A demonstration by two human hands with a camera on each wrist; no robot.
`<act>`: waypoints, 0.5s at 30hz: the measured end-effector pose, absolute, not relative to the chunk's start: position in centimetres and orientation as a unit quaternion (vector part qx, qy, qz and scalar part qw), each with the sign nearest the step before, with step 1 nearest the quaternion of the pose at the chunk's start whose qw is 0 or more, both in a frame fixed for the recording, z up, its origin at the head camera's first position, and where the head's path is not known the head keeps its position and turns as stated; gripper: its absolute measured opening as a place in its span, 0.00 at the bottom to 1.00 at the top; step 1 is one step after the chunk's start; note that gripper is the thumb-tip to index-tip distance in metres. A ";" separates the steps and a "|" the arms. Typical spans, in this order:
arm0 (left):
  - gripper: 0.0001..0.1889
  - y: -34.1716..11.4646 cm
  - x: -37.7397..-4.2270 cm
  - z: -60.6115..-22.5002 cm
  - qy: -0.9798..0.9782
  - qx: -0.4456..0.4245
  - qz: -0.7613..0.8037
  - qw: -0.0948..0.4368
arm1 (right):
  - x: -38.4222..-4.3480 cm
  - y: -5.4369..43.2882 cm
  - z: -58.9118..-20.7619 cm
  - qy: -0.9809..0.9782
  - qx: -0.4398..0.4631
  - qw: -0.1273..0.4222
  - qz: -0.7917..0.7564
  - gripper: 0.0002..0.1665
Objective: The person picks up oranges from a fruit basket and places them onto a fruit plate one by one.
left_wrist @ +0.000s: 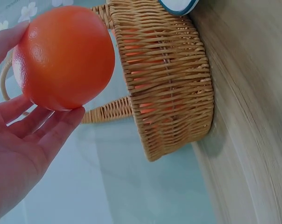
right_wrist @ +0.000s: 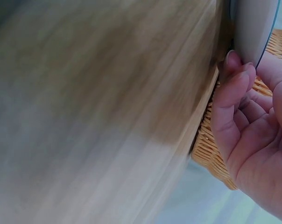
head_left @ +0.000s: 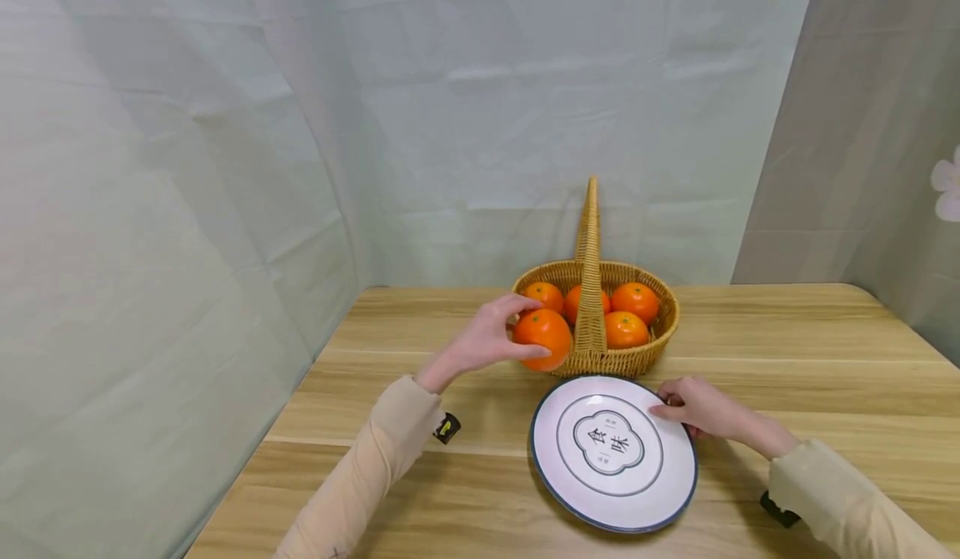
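My left hand (head_left: pixel 491 338) grips an orange (head_left: pixel 543 336) between thumb and fingers, at the front left of a wicker basket (head_left: pixel 622 365). In the left wrist view the held orange (left_wrist: pixel 66 58) is raised beside the basket's rim, with fingertips curved under it. My right hand (head_left: pixel 708 409) pinches the right edge of a white plate (head_left: pixel 551 459) with a dark blue rim and printed characters in its middle. The right wrist view shows fingers (right_wrist: pixel 229 93) beneath the plate (right_wrist: pixel 255 28) and the thumb on its upper side.
Several more oranges (head_left: pixel 635 301) lie in the basket, whose tall arched handle (head_left: pixel 591 267) rises over them. The basket stands behind the plate on a wooden table (head_left: pixel 787 359). Pale cloth (head_left: pixel 525 126) hangs behind the table and along its left side.
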State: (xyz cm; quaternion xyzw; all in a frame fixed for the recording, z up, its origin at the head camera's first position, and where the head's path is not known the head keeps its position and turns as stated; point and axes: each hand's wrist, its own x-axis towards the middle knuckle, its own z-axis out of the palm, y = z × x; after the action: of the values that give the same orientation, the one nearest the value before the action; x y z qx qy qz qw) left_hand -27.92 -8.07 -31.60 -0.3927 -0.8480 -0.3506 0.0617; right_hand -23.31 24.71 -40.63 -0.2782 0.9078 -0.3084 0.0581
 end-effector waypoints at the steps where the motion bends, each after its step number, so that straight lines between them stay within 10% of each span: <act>1: 0.30 -8.0 -27.9 -31.7 -0.848 -0.395 -0.348 0.063 | -23.3 24.7 -40.7 0.908 -0.278 0.059 -0.308 0.07; 15: 0.29 -7.2 -27.4 -32.0 -0.827 -0.436 -0.343 0.090 | -23.3 25.0 -40.8 0.903 -0.284 0.057 -0.317 0.08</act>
State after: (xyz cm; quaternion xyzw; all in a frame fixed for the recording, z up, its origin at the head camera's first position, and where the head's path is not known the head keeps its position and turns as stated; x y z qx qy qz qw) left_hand -27.36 -7.22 -31.96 -0.4357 -0.8272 -0.3430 0.0904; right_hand -23.27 24.96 -40.75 -0.2845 0.9031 -0.3165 0.0570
